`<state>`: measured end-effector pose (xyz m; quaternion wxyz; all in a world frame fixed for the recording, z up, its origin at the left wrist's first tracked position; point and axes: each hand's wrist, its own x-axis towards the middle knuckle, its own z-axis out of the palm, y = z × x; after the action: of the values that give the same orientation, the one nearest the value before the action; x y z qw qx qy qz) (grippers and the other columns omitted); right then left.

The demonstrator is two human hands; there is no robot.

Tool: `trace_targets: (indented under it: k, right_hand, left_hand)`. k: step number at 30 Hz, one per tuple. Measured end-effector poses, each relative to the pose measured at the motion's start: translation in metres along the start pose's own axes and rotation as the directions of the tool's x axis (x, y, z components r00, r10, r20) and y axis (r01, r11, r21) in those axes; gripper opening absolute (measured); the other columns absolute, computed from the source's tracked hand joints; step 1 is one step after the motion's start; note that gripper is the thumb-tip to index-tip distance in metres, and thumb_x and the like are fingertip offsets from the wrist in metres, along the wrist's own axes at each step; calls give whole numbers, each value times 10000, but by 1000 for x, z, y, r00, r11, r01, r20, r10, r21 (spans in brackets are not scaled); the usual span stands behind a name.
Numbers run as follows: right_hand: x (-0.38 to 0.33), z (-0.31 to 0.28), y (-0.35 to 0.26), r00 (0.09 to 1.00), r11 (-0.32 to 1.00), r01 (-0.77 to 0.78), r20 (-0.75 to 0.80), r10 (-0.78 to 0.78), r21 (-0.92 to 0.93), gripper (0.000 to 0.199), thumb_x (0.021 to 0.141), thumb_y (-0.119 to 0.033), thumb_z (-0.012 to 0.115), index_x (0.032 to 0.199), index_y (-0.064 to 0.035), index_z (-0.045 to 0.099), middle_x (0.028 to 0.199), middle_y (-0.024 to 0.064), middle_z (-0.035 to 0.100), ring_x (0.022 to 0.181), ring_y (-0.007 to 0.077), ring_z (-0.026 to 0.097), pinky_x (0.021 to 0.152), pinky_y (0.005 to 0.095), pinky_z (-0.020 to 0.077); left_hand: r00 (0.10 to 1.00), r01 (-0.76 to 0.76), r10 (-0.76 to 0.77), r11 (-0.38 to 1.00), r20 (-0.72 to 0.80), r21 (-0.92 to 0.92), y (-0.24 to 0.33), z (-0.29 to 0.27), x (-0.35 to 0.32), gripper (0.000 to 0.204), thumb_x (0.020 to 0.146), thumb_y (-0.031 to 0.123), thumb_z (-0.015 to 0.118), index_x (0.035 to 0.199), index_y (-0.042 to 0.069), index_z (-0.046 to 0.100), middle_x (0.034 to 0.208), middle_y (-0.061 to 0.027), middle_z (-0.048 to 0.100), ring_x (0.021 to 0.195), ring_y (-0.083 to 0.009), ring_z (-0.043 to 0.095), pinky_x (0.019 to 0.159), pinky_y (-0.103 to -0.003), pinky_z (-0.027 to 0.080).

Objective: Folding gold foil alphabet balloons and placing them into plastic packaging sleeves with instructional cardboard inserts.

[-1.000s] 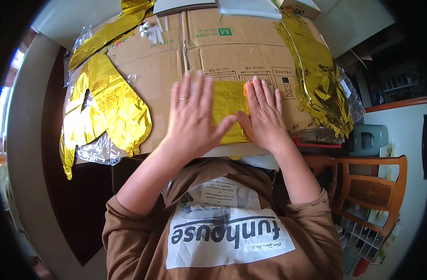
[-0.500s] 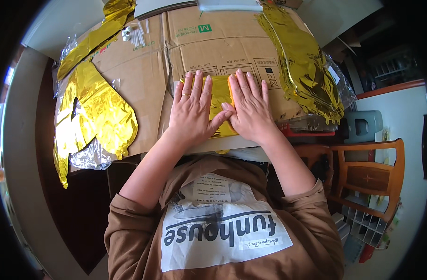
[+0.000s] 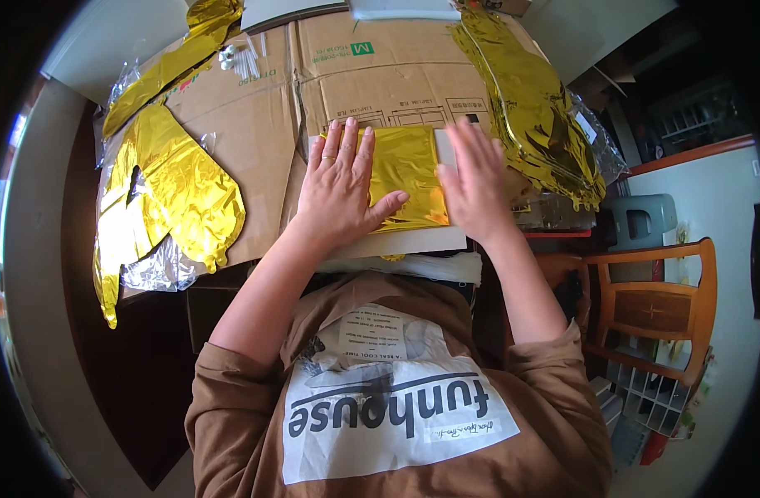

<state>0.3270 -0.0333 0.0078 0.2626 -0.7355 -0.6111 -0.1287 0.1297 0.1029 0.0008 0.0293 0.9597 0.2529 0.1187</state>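
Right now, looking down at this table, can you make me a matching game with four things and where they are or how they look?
Things:
1. left hand
2. gold foil rectangle
3. wooden chair
4. thin white sticks

Clues:
A. brown, to the right of the cardboard
B. shiny, partly covered by a hand
C. lying toward the cardboard's far edge
D. wearing a ring

Pairs: 1-D, 2-B, 3-A, 4-C.

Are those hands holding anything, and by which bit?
Neither hand seems to grip anything. The left hand lies flat on the left of the folded gold foil; the right hand, open but blurred, is by its right edge, touch unclear.
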Motion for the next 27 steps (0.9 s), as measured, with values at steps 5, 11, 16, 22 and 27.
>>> trace_targets:
  k: [5, 11, 16, 22, 27]
  right_hand:
    - [-54, -55, -16, 931, 913, -362, 29, 363, 186, 166, 931, -169, 681, 907, -5, 665, 799, 80, 696, 671, 185, 648, 625, 323, 504]
    - [-88, -37, -27, 554, -16, -789, 722, 415, 614, 243, 991, -242, 637, 934, -6, 650, 766, 89, 702, 618, 97, 638, 580, 224, 510]
    - [-76, -25, -27, 543, -169, -715, 691, 478, 678, 219, 991, -213, 625, 948, 1, 640, 792, 144, 710, 621, 143, 675, 577, 245, 538]
    - [-75, -22, -22, 517, -212, -701, 689, 508, 681, 200, 986, -188, 622, 950, 8, 638, 783, 153, 711, 609, 159, 683, 562, 248, 538]
    - [-76, -28, -11, 511, -184, -694, 656, 555, 696, 192, 981, -185, 629, 952, 5, 640, 759, 152, 709, 590, 163, 682, 544, 244, 528]
  left_hand:
    - [1000, 8, -8, 1000, 29, 4, 1, -3, 1, 1022, 917, 779, 324, 1545, -26, 278, 1610, -269, 227, 1517, -412, 160, 1230, -509, 96]
    - [1000, 5, -5, 1000, 30, -9, 2, -3, 1, 1031, 910, 783, 342, 1544, -27, 275, 1604, -274, 236, 1512, -419, 169, 1226, -516, 99]
    - [1000, 25, -26, 1000, 2, 13, 5, -3, 1, 1001, 916, 748, 410, 1543, -20, 273, 1592, -286, 257, 1510, -419, 181, 1223, -510, 104]
    - [999, 43, -43, 999, -2, 21, 9, -4, 4, 1005, 912, 750, 419, 1542, -19, 277, 1590, -285, 262, 1507, -423, 188, 1221, -512, 114]
    - [999, 43, -42, 999, -28, 16, 8, -2, 3, 1004, 908, 745, 436, 1539, -22, 283, 1584, -286, 274, 1496, -432, 212, 1215, -515, 141]
